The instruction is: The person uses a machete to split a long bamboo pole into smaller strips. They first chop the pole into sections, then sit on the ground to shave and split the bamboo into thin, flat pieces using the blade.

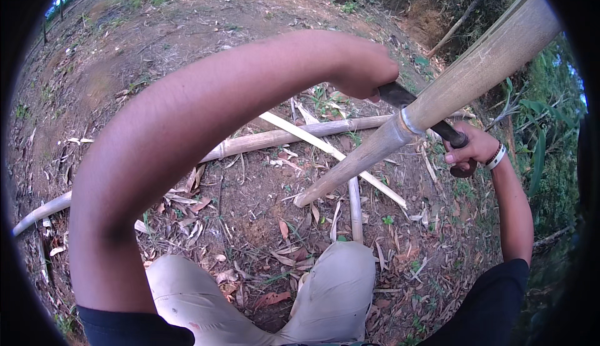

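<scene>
Both hands are gripping a dark-handled drawknife-type tool (431,116) that is lying across a thick bamboo pole (437,99). The left hand (362,68) is closing in a fist around the upper handle end; the right hand (470,151), wearing a light wristband (497,157), is clamping the lower handle end. The blade section itself is hiding behind the pole, so its contact with the surface cannot be confirmed.

The pole is running diagonally from the upper right down to its lower end, which is resting on the ground (250,208) in front of the person's knees (337,277). The tool is sitting just above a pale node ring on the pole.

Progress, as a judgement: work on the pole appears to be under way rather than finished. Pale split strips (331,152) and shavings are lying on the soil near the pole's lower end, suggesting some material is already off. The stretch of pole below the tool is looking dull and unfinished; how much above it is treated cannot be told.

A second, thinner bamboo length (281,138) is lying across the ground behind, untouched.

Containers: none are showing in view.
</scene>
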{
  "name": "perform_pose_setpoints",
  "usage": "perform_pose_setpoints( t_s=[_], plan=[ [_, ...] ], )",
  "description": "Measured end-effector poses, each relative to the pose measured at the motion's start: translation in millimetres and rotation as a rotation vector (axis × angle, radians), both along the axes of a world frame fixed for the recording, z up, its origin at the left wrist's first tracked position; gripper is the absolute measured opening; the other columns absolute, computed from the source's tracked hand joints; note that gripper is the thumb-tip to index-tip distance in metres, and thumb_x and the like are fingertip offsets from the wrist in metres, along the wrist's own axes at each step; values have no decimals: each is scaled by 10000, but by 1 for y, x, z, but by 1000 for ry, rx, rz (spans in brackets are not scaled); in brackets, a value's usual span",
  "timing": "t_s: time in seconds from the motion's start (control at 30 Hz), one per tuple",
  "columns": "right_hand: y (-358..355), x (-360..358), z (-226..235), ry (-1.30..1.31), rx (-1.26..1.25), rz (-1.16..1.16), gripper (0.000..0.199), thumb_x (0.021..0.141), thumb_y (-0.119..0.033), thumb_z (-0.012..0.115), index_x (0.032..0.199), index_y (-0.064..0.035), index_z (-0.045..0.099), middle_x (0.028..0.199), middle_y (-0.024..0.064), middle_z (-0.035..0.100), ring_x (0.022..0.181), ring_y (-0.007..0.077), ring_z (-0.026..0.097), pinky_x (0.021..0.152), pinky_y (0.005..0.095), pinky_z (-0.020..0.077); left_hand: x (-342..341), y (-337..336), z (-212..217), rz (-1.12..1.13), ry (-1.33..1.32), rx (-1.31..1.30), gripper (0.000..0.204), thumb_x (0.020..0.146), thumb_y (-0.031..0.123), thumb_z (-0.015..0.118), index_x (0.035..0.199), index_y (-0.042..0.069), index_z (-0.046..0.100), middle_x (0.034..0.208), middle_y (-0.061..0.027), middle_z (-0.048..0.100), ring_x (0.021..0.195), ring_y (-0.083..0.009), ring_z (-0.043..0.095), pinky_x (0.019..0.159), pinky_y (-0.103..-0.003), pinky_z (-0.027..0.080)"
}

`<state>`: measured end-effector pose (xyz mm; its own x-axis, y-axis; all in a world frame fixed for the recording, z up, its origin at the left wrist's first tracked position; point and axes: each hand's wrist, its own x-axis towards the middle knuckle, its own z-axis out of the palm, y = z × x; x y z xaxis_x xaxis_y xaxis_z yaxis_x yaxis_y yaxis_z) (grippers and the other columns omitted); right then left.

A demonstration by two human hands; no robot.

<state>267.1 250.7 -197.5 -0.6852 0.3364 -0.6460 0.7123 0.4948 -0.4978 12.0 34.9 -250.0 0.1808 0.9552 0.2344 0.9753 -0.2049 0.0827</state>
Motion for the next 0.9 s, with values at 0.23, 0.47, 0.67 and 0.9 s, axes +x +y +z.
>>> perform_pose_setpoints(
  t_s=[0.23,0.47,0.67,0.9],
  plan=[
    [-12,0,-30,359,872,265,325,776,-251,786,703,-16,574,562,73,517,532,172,499,560,323,408,7,5,-35,185,171,215,169,919,192,611,981,38,643,701,-125,660,623,-254,676,590,-423,567],
    [1,-28,-12,279,633,253,358,782,-185,784,617,-32,506,483,64,487,396,183,497,406,328,358,-29,17,-54,86,72,463,135,914,208,608,900,74,610,647,-87,626,608,-236,662,525,-421,493],
    [21,-16,-16,288,362,90,381,761,-181,831,627,-68,492,473,-1,496,354,92,446,356,245,363,-8,7,-72,193,93,629,191,936,247,586,898,82,676,719,-108,661,668,-259,674,587,-410,510],
    [20,-34,9,219,223,60,328,733,-142,837,688,-21,535,499,26,528,347,127,511,351,253,390,-19,-7,-33,97,-290,316,255,949,196,573,853,-23,661,755,-189,657,699,-354,653,658,-457,521]
  ],
)
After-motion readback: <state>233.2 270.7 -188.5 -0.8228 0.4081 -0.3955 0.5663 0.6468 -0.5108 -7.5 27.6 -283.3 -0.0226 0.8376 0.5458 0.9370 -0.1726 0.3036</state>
